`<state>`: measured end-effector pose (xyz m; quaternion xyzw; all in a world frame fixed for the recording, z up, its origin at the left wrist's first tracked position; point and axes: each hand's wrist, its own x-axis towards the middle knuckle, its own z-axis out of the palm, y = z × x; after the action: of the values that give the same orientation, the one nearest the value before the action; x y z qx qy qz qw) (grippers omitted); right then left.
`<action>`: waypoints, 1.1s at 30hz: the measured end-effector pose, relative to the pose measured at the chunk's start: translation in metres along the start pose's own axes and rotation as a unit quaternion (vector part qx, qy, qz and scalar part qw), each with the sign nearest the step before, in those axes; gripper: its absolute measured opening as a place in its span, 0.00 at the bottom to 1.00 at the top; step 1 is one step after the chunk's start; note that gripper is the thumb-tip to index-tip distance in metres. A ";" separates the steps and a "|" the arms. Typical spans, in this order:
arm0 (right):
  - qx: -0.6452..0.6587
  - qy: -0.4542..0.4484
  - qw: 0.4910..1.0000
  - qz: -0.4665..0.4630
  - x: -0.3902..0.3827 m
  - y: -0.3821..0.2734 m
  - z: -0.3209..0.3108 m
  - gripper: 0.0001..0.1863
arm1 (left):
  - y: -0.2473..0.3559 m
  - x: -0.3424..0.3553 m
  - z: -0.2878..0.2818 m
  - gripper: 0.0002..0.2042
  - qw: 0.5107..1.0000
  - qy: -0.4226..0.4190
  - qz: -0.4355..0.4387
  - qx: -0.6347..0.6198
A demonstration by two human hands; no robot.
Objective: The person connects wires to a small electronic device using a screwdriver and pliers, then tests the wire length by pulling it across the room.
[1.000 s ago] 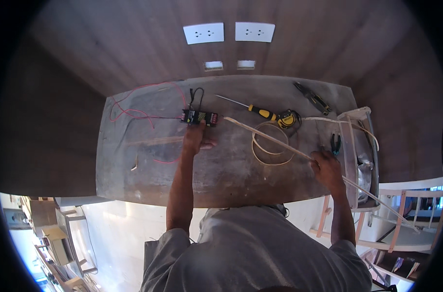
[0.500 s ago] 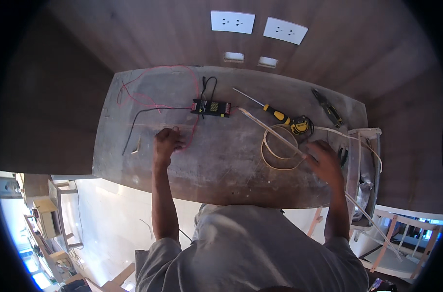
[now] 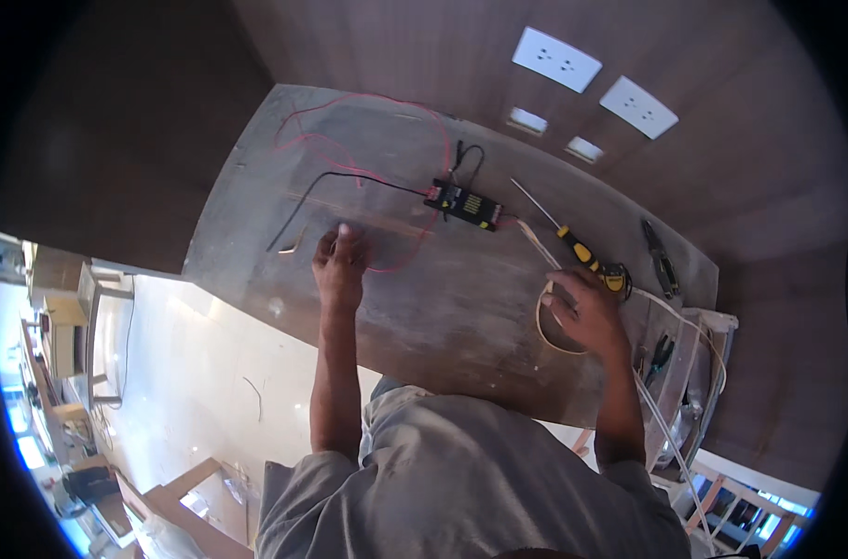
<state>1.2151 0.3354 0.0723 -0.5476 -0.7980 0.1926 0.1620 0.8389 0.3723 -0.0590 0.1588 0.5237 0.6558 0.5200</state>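
My left hand (image 3: 340, 265) rests low over the board (image 3: 247, 214), fingers curled beside a red wire (image 3: 391, 268); whatever they hold is hidden. A black power-supply module (image 3: 463, 205), with red and black wires and a looped black cable, lies farther back. My right hand (image 3: 578, 307), fingers bent but apart, is over a long pale strip (image 3: 649, 405) and a cream cable coil (image 3: 540, 331). Around it are a yellow-black screwdriver (image 3: 581, 247), a yellow-black tape measure (image 3: 615, 277), a dark folded tool (image 3: 662, 256) and small pliers (image 3: 660, 356).
Dark wood panels (image 3: 107, 140) enclose the board, with two white socket plates (image 3: 554, 61) and two cut openings (image 3: 526, 119) at the back. A metal-edged frame (image 3: 694, 401) stands at the right end. Pale floor (image 3: 210, 354) and furniture (image 3: 65, 340) show below left.
My left hand has left the module and moved down-left beside the red wire. My right hand has shifted up along the pale strip, its fingers looser. The whole view has turned clockwise.
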 end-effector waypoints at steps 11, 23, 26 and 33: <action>0.026 0.025 0.988 -0.149 0.122 -0.083 0.075 0.17 | 0.044 0.069 0.035 0.26 0.986 0.058 0.077 -0.133; 0.113 0.042 0.991 -0.054 0.261 -0.080 0.062 0.17 | 0.057 0.106 0.009 0.14 0.982 -0.097 0.161 0.006; 0.082 0.041 0.995 -0.030 0.252 -0.071 0.022 0.17 | 0.061 0.108 0.011 0.12 0.974 -0.108 0.179 0.082; 0.067 0.067 0.995 0.026 0.200 -0.051 -0.010 0.17 | 0.061 0.116 -0.001 0.09 0.972 -0.123 0.165 0.115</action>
<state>1.1089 0.5070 0.1159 -0.5677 -0.7560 0.2128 0.2467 0.7592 0.4755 -0.0462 0.3811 0.4944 0.6437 0.4428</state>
